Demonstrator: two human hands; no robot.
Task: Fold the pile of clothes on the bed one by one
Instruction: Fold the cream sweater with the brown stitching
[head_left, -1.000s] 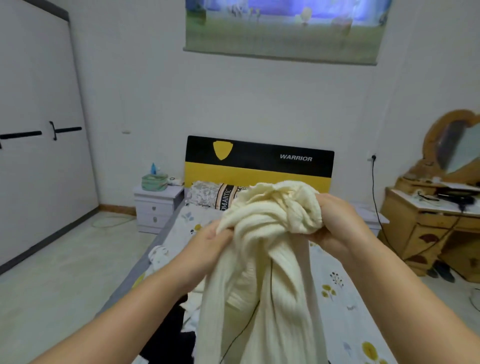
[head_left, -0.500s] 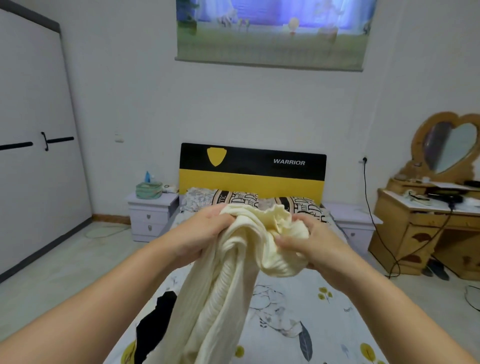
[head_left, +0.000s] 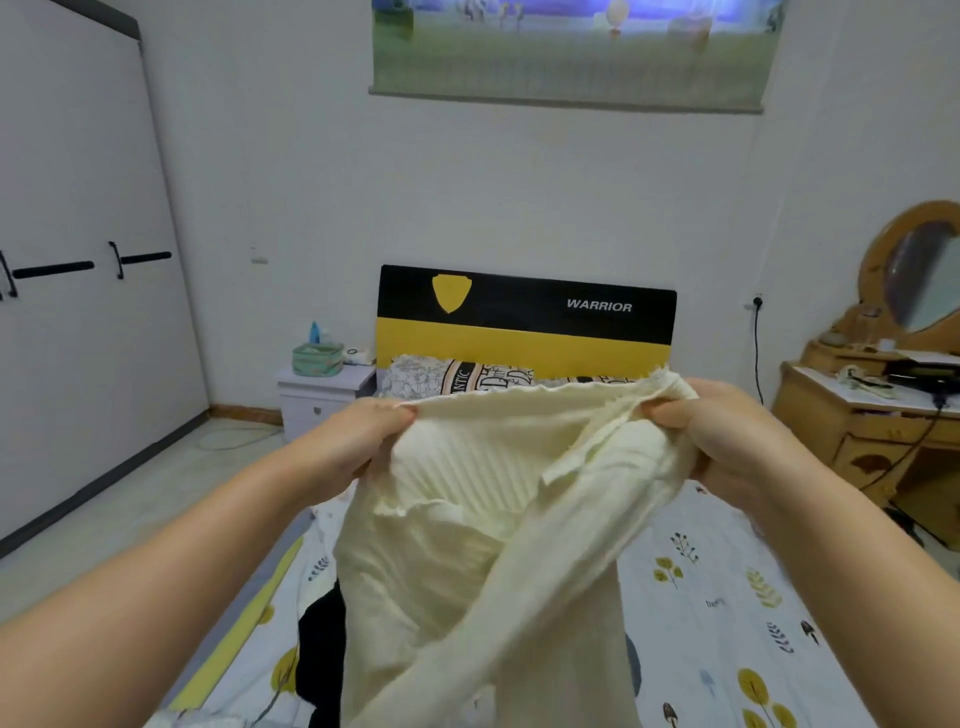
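Observation:
I hold a cream ribbed knit garment (head_left: 483, 545) up in front of me over the bed (head_left: 727, 597). My left hand (head_left: 358, 441) pinches its upper edge on the left. My right hand (head_left: 722, 441) grips the bunched upper edge on the right. The edge is stretched between them and the rest hangs down, a sleeve dangling at the front. A black garment (head_left: 322, 654) of the pile lies on the bed below, mostly hidden by the cream one.
The bed has a leaf-print sheet, patterned pillows (head_left: 457, 376) and a black-and-yellow headboard (head_left: 524, 322). A white nightstand (head_left: 322, 395) stands left of it, a wardrobe (head_left: 78, 286) further left. A wooden dresser (head_left: 872, 436) with a mirror stands on the right.
My hands have moved apart, spreading the bunched cream garment so that its upper edge is stretched out between them.

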